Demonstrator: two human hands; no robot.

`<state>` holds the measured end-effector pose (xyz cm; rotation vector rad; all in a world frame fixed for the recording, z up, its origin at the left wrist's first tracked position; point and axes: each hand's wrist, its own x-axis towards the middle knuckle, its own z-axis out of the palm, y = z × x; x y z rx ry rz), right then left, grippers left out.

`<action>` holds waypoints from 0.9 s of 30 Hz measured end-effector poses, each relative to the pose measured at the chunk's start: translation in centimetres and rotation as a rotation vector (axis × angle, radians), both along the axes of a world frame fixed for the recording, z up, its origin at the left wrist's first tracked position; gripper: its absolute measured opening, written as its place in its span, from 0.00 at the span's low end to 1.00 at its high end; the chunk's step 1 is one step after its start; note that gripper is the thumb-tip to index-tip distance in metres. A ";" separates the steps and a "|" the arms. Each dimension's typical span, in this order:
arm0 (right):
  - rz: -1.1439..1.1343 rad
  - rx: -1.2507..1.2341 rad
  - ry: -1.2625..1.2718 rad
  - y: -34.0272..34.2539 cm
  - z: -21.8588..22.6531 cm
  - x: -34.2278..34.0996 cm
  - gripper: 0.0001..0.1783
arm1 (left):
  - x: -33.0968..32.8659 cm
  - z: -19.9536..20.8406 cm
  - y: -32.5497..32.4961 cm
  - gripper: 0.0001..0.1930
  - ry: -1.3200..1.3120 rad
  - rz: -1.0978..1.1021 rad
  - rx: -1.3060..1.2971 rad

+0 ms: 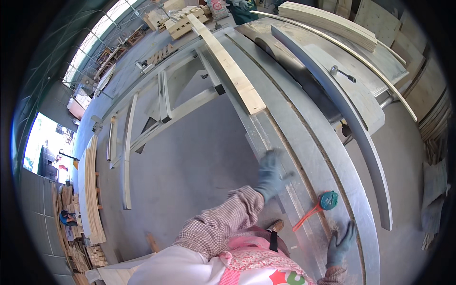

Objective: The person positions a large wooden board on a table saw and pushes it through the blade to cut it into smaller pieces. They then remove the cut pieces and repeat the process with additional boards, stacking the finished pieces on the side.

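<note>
My left hand point(270, 176), in a blue-grey glove, is over the near left edge of the long metal saw table point(304, 118). Its fingers are smeared by motion, but the thumb stands out and nothing shows in it. Flat on the metal near the lower right, my right hand point(340, 246) wears the same kind of glove, fingers stretched out. Between the two hands lies a green round tape measure point(328, 200) with an orange-red strap point(306, 217). A long pale wooden board point(232, 71) rests along the table beyond my left hand, touched by neither hand.
A long grey metal fence point(332, 90) stands on the right, with a black-handled lever point(343, 74) beside it. Stacked planks point(327, 23) lie at the far right. On the left, a metal support frame point(164, 97) juts out over the floor. More stacked boards point(90, 190) stand beyond it.
</note>
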<state>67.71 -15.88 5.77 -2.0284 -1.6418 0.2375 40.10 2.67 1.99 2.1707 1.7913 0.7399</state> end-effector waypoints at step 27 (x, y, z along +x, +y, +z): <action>-0.735 0.209 -0.272 -12.7 -9.7 1.6 0.26 | -8.5 -11.3 3.7 0.43 -0.839 0.357 -0.876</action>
